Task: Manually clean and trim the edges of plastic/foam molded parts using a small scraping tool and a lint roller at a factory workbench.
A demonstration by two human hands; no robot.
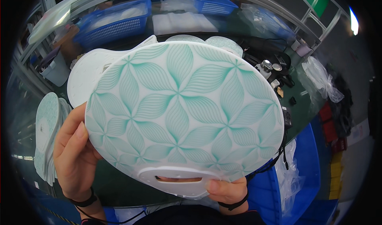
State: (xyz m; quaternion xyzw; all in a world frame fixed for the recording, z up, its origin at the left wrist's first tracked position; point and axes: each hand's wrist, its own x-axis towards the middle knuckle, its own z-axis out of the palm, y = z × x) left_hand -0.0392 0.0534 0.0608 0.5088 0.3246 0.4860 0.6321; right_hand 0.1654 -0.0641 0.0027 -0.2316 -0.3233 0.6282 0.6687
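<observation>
A large oval white plastic panel (179, 105) with a green leaf pattern fills the middle of the view, raised above the table. At its near edge is a smaller plain white rounded part (175, 188) with a long slot in it. My left hand (73, 153) grips the panel's left rim, thumb on the near face. My right hand (229, 191) holds the near edge beside the slotted part, its thumb on top and its other fingers hidden beneath. Behind the panel lies a white piece with a handle-like end (85, 75), partly covered.
Patterned panels (47, 133) are stacked at the left. Blue baskets (115, 24) and wrapped white bundles (183, 23) stand along the back. Small metal parts (268, 66) and cables lie at the right. A blue bin (304, 161) with clear plastic bags stands at lower right.
</observation>
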